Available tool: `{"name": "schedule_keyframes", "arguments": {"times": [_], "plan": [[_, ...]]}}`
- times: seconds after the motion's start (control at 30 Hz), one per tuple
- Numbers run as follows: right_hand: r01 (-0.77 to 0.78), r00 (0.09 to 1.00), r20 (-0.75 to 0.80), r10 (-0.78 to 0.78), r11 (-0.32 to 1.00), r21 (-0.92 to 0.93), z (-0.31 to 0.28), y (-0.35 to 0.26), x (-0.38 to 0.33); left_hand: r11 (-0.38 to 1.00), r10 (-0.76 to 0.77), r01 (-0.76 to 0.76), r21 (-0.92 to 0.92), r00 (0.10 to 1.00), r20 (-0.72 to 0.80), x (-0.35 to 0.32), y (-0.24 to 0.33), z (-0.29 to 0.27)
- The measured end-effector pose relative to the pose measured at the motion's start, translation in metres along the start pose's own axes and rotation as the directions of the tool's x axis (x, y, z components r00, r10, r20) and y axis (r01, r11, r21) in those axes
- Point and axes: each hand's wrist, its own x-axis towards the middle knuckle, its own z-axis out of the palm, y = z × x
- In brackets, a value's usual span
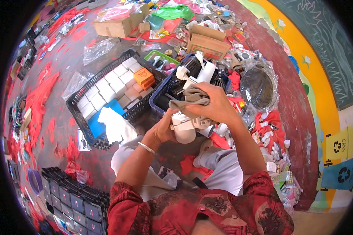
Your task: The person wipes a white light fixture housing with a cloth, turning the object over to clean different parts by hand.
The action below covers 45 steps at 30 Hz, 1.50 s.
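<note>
My left hand [163, 127] is closed around a white plastic device [184, 132] with a rounded cylindrical body, held above my lap. With my right hand [217, 105] I grip a grey-brown cloth [195, 96] and press it against the top of the device. The cloth and my fingers hide part of it. Just beyond my hands stands a dark blue crate [156, 106] with black parts and another white device [206, 73] in it. Left of that, a black crate [75, 117] holds rows of small white boxes [108, 91] and a few orange boxes [144, 76].
A white cloth [115, 124] lies by my left knee. Stacked dark boxes [70, 201] stand at lower left. Right of me are a plastic-wrapped round item [259, 86] and scattered small goods. Cardboard boxes [208, 43] and a green basket [155, 55] stand beyond the crates.
</note>
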Motion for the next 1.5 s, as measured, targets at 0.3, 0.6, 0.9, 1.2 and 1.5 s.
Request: {"name": "schedule_keyframes", "arguments": {"times": [0.3,0.6,0.9,1.2,1.5], "plan": [[-0.037,0.928,-0.177,0.327,0.555,0.831,-0.007,0.047,-0.009,0.889,0.217,-0.347,0.299,0.894,0.393,-0.013,0.0,0.007],[0.02,0.805,-0.284,0.52,0.455,0.89,-0.008,0.051,-0.003,0.666,0.557,-0.56,0.493,0.813,0.169,0.0,-0.009,0.018],[0.324,0.685,-0.578,0.444,0.526,0.787,-0.037,0.041,-0.031,0.41,0.82,-0.484,0.773,0.567,-0.08,0.004,-0.002,0.01],[0.001,0.875,-0.467,0.129,0.963,0.268,0.009,0.021,-0.007,0.277,0.917,-0.331,0.902,0.371,-0.145,-0.004,-0.004,0.031],[0.12,0.874,-0.471,0.123,0.884,0.452,0.012,0.029,-0.014,0.284,0.888,-0.458,0.843,0.457,-0.052,-0.001,0.004,0.013]]}}
